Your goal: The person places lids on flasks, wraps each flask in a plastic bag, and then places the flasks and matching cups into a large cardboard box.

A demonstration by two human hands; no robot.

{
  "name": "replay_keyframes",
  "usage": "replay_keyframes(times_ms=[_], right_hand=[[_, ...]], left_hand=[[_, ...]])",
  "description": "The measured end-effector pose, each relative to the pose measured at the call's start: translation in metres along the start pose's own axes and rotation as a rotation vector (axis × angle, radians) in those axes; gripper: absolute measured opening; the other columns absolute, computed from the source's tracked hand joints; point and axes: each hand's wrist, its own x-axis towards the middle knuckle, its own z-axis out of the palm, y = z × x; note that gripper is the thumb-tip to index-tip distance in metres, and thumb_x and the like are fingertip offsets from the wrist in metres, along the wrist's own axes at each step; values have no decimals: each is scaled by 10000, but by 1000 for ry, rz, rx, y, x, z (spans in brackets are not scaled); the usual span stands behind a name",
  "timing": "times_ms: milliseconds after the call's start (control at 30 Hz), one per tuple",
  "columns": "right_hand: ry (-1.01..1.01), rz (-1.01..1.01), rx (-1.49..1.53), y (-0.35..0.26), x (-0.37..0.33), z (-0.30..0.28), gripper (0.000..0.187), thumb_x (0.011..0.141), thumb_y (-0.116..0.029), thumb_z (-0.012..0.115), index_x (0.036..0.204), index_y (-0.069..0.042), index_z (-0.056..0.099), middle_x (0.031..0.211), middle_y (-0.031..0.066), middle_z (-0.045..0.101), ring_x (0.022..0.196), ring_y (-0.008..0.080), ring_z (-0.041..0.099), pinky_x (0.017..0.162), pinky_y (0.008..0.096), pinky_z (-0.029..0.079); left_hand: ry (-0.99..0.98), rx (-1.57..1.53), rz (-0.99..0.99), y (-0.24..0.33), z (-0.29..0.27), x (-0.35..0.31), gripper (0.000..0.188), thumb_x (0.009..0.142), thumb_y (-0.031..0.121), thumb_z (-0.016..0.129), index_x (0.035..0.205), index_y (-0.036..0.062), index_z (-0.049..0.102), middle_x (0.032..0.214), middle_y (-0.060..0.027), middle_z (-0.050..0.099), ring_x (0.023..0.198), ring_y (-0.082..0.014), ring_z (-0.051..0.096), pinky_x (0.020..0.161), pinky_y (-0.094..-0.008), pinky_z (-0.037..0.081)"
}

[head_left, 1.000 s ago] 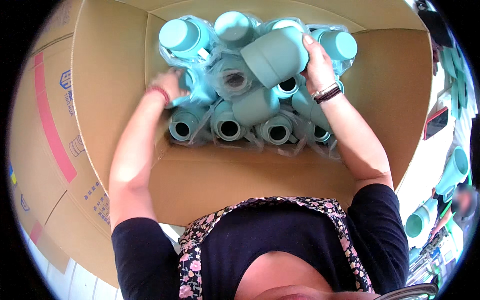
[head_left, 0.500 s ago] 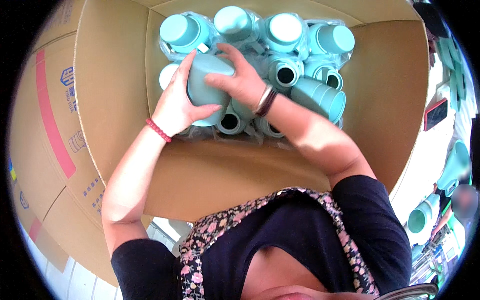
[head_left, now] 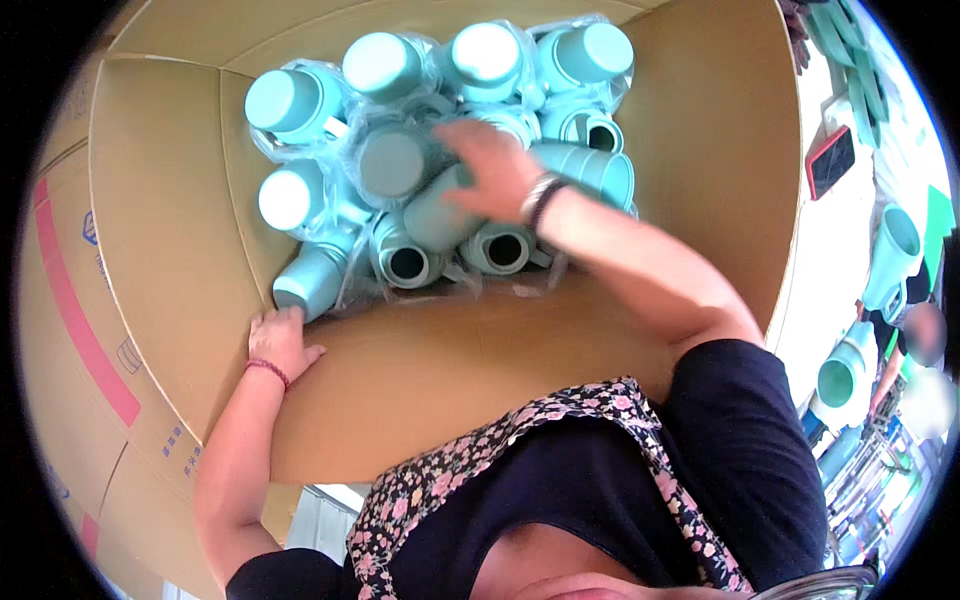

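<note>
Several pale teal jugs, most in clear plastic bags, stand packed in a large cardboard box (head_left: 700, 180). My left hand (head_left: 283, 340) is at the near left corner, fingertips touching the lower end of a tilted teal jug (head_left: 312, 277), thumb stretched out to the side. My right hand (head_left: 490, 170), somewhat blurred, has its fingers apart over the middle of the pack. Its thumb is by a slanting teal cylinder (head_left: 440, 212). Below that, two jugs show open dark mouths, one being the left open jug (head_left: 407, 263). A bagged jug (head_left: 393, 165) lies left of my right hand.
High cardboard walls surround the jugs. On the right, a white surface holds a phone with a red edge (head_left: 831, 163) and more teal vessels (head_left: 845, 378). Another person (head_left: 920, 335) is at the far right. Printed cardboard (head_left: 75, 300) stands to the left.
Both hands have let go of the teal jug they held over the pack. My left hand has moved down to the near left corner; my right hand stays over the middle. The view has shifted.
</note>
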Motion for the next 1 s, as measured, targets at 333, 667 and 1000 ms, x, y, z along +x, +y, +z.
replay_keyframes(times_ms=[333,667,1000], right_hand=[[339,238,1034,1,-82,-101,1017,697,-399,749,1409,-22,129,1228,193,477,1157,279,464,978,385,385],[645,568,1368,58,-70,-108,711,744,-345,678,1318,-39,390,1219,186,510,1102,265,502,925,354,409],[213,178,1163,-50,-74,-94,780,756,-368,688,1369,-70,308,1234,176,483,1085,232,485,906,381,397]], left_hand=[[400,-1390,642,135,-151,44,971,644,396,782,1375,17,267,1315,-187,436,1189,-268,456,970,-363,385],[346,-1036,520,155,-168,11,986,602,321,797,1367,-5,266,1331,-218,404,1216,-303,430,1000,-359,365],[816,-730,697,141,-187,10,962,589,316,801,1373,96,290,1389,-185,319,1239,-317,387,1020,-372,345]])
